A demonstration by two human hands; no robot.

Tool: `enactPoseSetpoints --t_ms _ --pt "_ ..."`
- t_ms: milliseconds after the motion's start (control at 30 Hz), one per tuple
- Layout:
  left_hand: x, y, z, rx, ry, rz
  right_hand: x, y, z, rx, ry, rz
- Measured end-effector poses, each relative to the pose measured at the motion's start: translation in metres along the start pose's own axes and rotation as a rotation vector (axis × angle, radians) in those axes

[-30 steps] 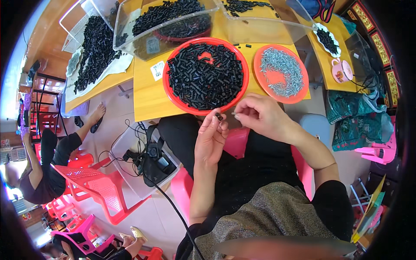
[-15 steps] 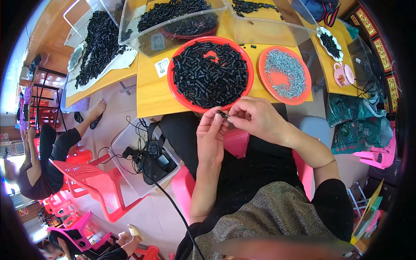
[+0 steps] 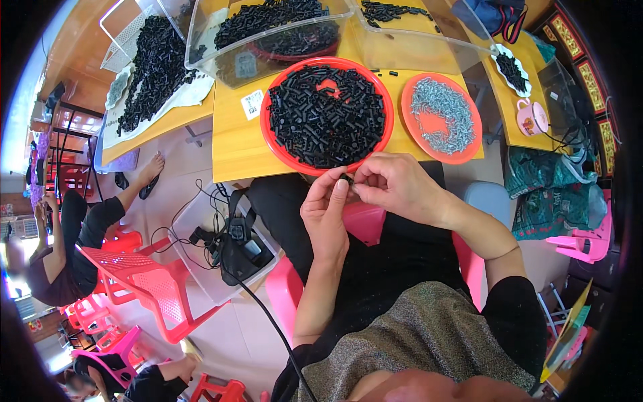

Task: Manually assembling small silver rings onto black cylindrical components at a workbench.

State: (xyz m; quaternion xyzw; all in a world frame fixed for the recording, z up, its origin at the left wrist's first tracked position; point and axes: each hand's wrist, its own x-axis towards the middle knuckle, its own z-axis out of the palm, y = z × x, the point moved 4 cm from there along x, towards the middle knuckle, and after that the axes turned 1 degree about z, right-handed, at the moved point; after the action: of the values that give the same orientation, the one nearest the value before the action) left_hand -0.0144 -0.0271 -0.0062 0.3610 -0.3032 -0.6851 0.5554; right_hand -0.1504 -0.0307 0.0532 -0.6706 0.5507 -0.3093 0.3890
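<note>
At the near edge of the table, my left hand (image 3: 326, 213) pinches a small black plastic piece (image 3: 346, 178) between thumb and fingers. My right hand (image 3: 405, 189) meets it from the right, thumb and fingertips pressed together at the piece; anything between them is hidden. Just beyond my hands stands a round red tray (image 3: 264, 127) heaped with small black tubular plastic pieces (image 3: 321, 137). Right of it lies an orange-red oval plate (image 3: 432, 122) with many small silvery screws (image 3: 439, 97).
Clear plastic bins (image 3: 281, 57) with more black pieces stand at the back. Another black heap (image 3: 151, 74) covers the left table. A pink mug (image 3: 531, 117) sits at right. Cables and a black bag (image 3: 241, 251) fill a box by my left leg. Other people sit at left.
My left thumb and fingers have shifted on the black piece, covering more of it. My right fingertips stay against it. At the lower left, a seated person's leg has moved.
</note>
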Motion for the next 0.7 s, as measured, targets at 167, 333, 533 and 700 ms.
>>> enactPoseSetpoints --t_ms 167,333,533,700 --pt "-0.001 0.001 0.001 0.016 -0.011 0.030 -0.001 -0.001 -0.003 0.115 -0.021 0.152" --pt "0.000 -0.007 -0.001 -0.101 -0.019 -0.062 -0.002 0.003 0.000 0.155 0.046 0.096" --pt "0.005 -0.014 -0.011 -0.379 0.025 -0.224 0.008 -0.001 -0.001 -0.332 0.352 -0.540" --pt "0.011 -0.023 -0.013 -0.685 -0.047 -0.372 0.070 0.025 -0.025 -0.268 0.324 -0.348"
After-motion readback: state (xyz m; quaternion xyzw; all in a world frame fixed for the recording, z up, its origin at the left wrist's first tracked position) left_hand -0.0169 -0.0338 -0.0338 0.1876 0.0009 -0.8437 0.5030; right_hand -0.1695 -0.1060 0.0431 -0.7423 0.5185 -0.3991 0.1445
